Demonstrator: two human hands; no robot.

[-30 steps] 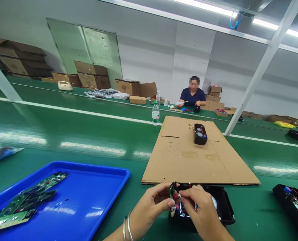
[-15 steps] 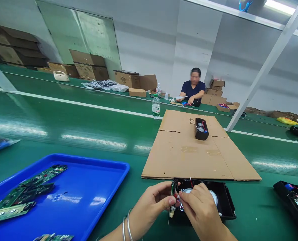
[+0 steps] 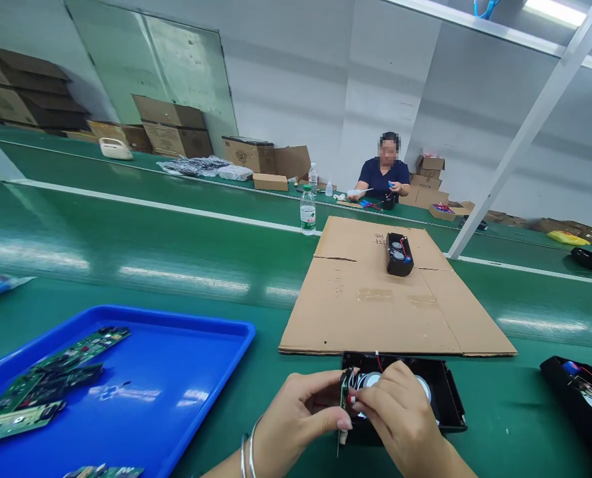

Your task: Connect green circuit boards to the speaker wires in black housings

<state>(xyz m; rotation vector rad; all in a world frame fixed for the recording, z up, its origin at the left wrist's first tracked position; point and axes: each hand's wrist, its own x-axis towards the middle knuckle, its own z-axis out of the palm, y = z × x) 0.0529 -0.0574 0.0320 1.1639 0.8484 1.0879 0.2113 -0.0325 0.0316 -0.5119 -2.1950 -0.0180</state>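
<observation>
The green table [image 3: 505,392] runs beneath the left hand [image 3: 300,418] and right hand [image 3: 400,411]. Cardboard [image 3: 390,312] lies flat just beyond them; the tray [image 3: 186,425], with loose boards [image 3: 62,362], is left of the left hand. An open black near case [image 3: 452,398] sits under and behind the right hand, which blocks part of its inside. A side case [image 3: 569,411] lies well right of that hand; a far case [image 3: 399,265] rests ahead on the cardboard, a bottle [image 3: 308,216] beyond its left edge. The left hand curls, thumb against fingers, around an upright board [image 3: 344,396] at the near case's left end; the right pinches a tiny plug [image 3: 352,399] beside it, partly hidden by fingertips.
</observation>
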